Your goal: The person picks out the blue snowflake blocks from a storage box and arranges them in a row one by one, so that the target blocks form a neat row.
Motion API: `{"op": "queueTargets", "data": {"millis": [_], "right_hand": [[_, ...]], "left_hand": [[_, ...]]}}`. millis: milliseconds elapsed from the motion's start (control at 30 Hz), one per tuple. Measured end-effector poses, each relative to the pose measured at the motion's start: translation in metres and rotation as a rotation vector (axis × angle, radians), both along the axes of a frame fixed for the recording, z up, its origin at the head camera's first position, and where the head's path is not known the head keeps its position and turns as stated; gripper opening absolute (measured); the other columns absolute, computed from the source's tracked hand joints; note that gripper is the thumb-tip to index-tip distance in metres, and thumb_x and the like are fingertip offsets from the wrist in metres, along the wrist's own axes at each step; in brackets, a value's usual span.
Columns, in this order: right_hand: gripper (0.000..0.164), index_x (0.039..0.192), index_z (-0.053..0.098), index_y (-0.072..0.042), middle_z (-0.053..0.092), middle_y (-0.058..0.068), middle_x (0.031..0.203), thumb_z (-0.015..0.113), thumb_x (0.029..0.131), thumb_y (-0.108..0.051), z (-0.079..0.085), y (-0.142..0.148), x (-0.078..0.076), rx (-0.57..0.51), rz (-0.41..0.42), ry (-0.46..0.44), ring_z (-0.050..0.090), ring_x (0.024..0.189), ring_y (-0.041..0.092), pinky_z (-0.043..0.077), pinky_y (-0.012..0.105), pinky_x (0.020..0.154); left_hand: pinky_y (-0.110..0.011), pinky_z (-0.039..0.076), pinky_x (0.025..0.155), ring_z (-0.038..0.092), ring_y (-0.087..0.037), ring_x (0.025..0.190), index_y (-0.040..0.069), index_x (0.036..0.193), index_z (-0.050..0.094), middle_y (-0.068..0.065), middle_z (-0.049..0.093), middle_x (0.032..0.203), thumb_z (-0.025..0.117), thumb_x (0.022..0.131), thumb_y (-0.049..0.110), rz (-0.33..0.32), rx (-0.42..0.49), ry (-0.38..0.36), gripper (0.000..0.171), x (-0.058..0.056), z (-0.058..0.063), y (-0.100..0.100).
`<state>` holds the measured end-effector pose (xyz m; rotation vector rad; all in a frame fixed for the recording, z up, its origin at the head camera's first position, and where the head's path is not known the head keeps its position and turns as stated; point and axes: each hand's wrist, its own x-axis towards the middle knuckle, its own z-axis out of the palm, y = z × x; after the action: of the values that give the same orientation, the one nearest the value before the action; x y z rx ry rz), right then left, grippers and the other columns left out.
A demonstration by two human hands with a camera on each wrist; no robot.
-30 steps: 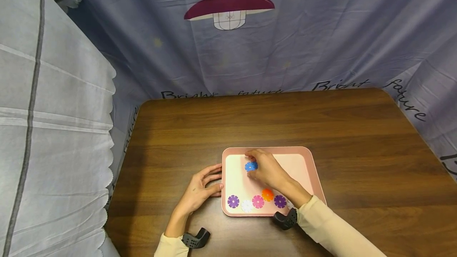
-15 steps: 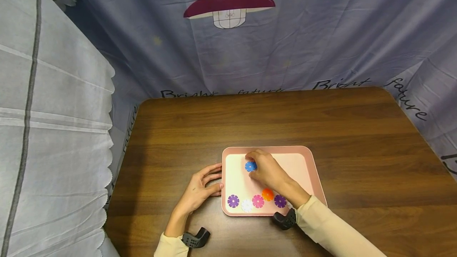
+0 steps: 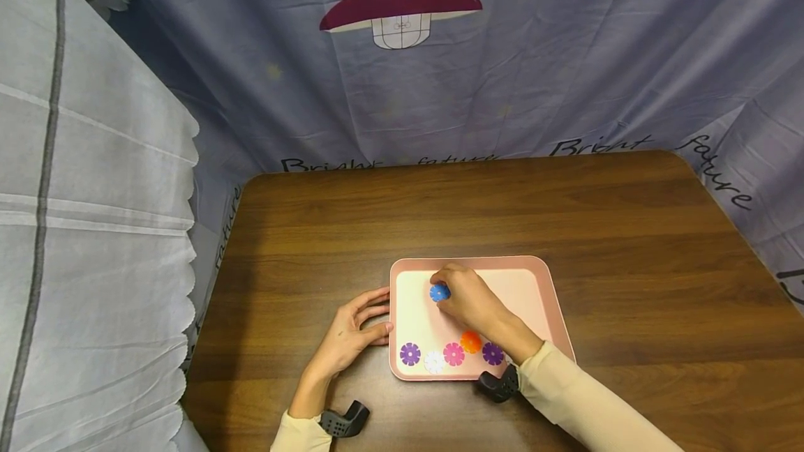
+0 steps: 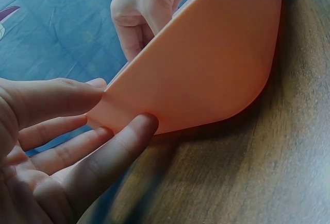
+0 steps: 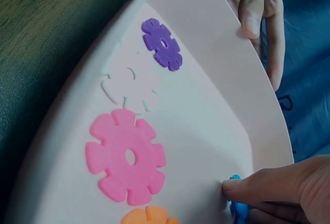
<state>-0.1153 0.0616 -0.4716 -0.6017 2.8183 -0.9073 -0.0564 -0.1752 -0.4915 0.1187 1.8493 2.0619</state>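
Right hand point(image 3: 470, 298): pinching a blue disc point(image 3: 437, 293) inside the pink tray point(image 3: 555, 316)
Left hand point(image 3: 347, 333): resting loosely spread fingers against its wall

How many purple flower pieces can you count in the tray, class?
2: one purple piece in the tray's near left corner, another just right of the orange piece. The right forearm may hide more.

A brown wood-grain worktop point(image 3: 352, 222) with rounded far corners spans the scene. Beyond its far edge hangs a grey-blue fabric curtain point(image 3: 527, 75), printed with a dark-red pendant lamp point(image 3: 402, 2) and black handwriting-style lettering point(image 3: 567, 148); on the left hangs a white scallop-edged fabric curtain point(image 3: 113, 270) with a dark grey stripe point(image 3: 41, 215).
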Motion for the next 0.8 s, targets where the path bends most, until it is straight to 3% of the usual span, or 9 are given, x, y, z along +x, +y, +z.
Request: {"op": "queueTargets", "data": {"millis": [800], "right_hand": [[0.028,0.096,0.072,0.003,0.063,0.008,0.098,0.083,0.071,-0.001,-0.0015,0.0019,-0.0012,0.001,-0.016,-0.013,0.059,0.08,0.017,0.059,0.032,0.08]], "left_hand": [[-0.038,0.062,0.077,0.049,-0.042,0.125,-0.007,0.143,0.042,-0.028,0.044,0.143,0.068,0.088,-0.009,0.002,-0.011,0.019,0.061,0.0005,0.0004,0.0016]]}}
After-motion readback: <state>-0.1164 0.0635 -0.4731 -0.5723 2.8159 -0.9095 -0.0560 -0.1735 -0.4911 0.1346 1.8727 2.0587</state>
